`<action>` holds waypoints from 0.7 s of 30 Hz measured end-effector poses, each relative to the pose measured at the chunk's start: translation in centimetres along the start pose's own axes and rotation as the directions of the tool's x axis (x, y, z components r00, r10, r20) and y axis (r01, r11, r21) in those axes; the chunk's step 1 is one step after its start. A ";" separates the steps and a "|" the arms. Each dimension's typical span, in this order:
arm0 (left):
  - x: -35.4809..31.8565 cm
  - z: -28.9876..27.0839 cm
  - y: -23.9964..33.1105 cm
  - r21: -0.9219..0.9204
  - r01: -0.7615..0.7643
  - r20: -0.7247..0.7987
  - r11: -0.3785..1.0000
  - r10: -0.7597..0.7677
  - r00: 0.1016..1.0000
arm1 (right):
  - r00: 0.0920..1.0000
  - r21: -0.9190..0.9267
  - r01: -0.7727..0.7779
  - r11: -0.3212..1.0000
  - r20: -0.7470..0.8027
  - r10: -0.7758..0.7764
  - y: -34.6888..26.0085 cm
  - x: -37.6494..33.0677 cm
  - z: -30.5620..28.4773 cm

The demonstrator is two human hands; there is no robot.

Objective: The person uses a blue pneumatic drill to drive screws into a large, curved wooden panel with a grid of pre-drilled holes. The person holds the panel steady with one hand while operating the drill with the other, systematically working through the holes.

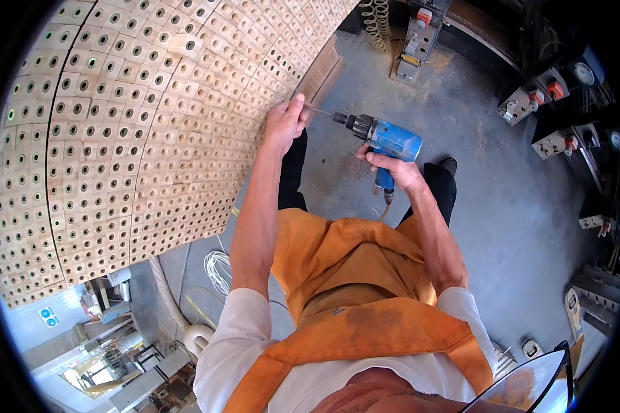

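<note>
My right hand (401,168) is wrapped round the pistol grip of a blue power drill (397,141) with a hose at the base of its handle. The drill lies level and points left. From its black chuck a long thin bit (320,111) runs to my left hand (286,125). There the fingers are pinched together at the bit's tip, and what they hold is hidden. Just left of that hand rises a big stack of pale wooden blocks (186,131) with round holes in their ends. Dark metal rings sit in many left-hand holes; most nearer my hand show bare wood.
A brown wooden board (320,74) stands beyond the stack's right edge. Machine parts with red switches (424,17) stand along the far right. A coiled hose (375,26) hangs at the top. Below the stack, a white cable coil (218,270) and a ribbed hose (169,296) lie near my left arm.
</note>
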State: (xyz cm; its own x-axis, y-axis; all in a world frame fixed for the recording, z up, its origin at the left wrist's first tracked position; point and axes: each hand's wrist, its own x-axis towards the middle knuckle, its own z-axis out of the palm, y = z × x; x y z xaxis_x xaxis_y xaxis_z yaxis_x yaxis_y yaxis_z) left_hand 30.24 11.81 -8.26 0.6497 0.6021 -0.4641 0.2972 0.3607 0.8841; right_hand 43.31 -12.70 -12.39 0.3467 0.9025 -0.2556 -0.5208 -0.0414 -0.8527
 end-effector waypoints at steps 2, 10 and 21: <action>0.8 0.2 -0.2 -0.151 -0.041 0.002 0.988 0.042 0.999 | 0.998 0.087 0.015 0.996 -0.058 -0.010 0.5 0.5 1.3; 3.5 0.0 -0.6 -0.616 -0.132 0.017 0.776 0.181 0.983 | 0.998 0.305 0.041 0.951 -0.061 -0.023 0.8 4.5 4.4; 3.9 1.2 -0.9 -0.621 -0.155 -0.064 0.768 0.147 0.987 | 0.998 0.283 0.031 0.959 -0.058 -0.015 0.2 5.3 3.9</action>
State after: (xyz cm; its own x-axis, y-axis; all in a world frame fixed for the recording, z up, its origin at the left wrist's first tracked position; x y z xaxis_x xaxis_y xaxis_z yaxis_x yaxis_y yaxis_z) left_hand 33.35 13.00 -10.81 0.6400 0.6933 -0.3312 -0.3070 0.6258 0.7170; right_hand 41.93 -6.28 -12.15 0.3996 0.8764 -0.2687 -0.7093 0.1099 -0.6963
